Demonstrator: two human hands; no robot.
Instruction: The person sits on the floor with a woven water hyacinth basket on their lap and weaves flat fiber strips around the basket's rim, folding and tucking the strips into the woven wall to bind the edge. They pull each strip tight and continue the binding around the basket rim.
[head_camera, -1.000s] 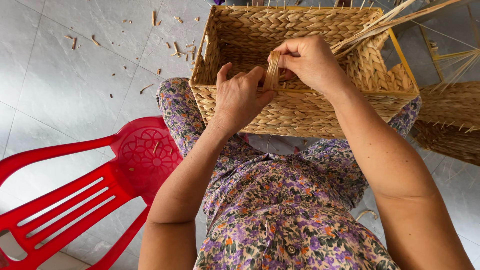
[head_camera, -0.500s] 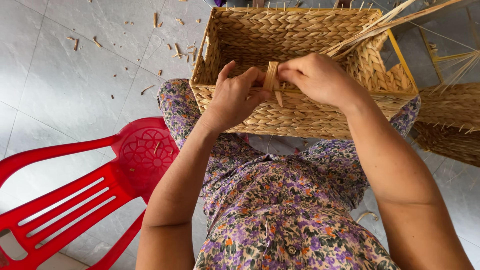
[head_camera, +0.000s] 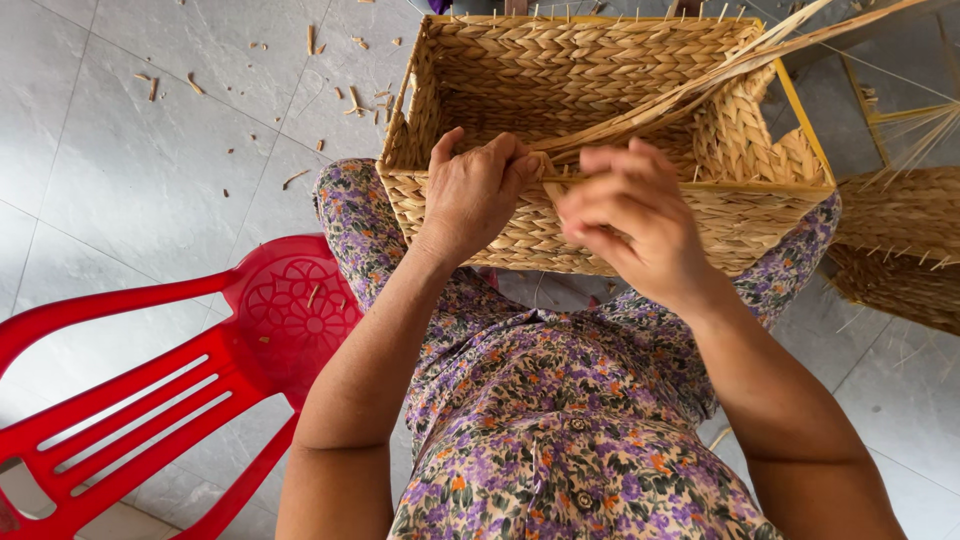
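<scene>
Left hand (head_camera: 478, 190) clamps over the near rim of the woven basket (head_camera: 600, 110) resting on the lap, fingers curled, pinning the weave. Right hand (head_camera: 628, 215) pinches a flat straw strand (head_camera: 690, 90), wrist cocked inward. Pull too hard and that dry strand could snap or slip loose.

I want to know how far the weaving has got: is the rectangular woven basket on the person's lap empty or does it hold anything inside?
Empty. The woven basket shows its bare plaited bottom; only loose strands cross over its rim.
</scene>
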